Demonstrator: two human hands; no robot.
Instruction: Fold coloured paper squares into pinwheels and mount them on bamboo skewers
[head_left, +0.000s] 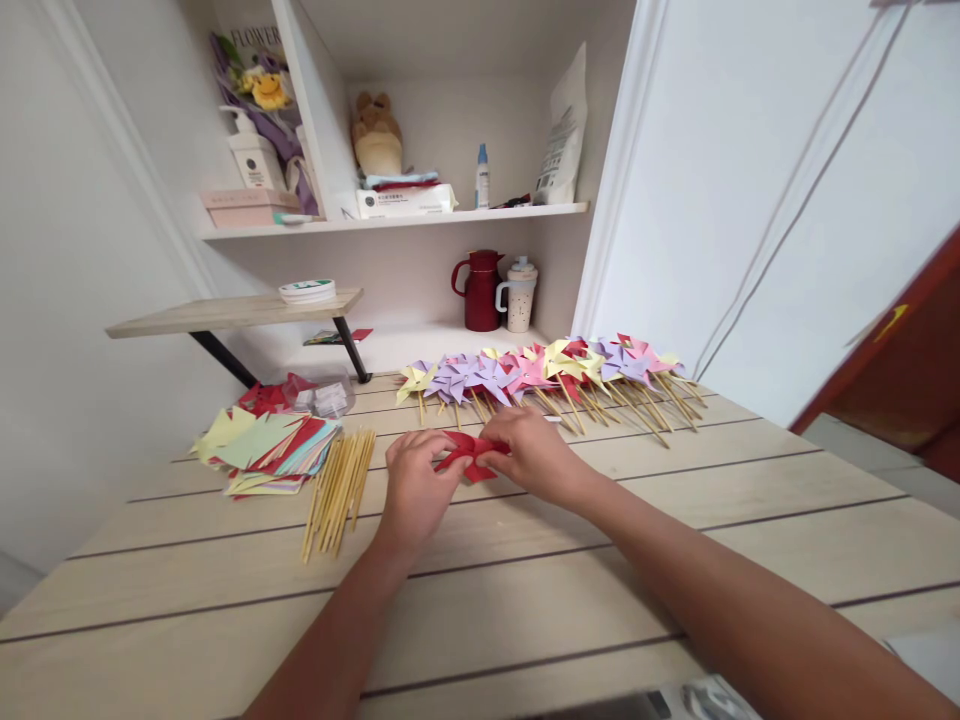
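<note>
A red paper pinwheel (480, 472) with folded blades is held just above the table between both hands. My left hand (418, 478) pinches its left side with thumb and fingers. From the other side my right hand (531, 455) grips the paper, its thumb near the centre. The fingers cover part of the blades, and no stick shows on this piece. Left of my left hand lies a bundle of thin wooden sticks (339, 490). Beyond my right hand, finished pinwheels (540, 370) in purple, yellow, pink and red lie in a row on their sticks.
Cut paper sheets (274, 450) are stacked at the left, by a clear plastic box (326, 395) and red paper pieces (266, 397). Behind stands a small raised shelf (240, 312) on black legs. A red jug (482, 292) and a cup (519, 297) stand at the back.
</note>
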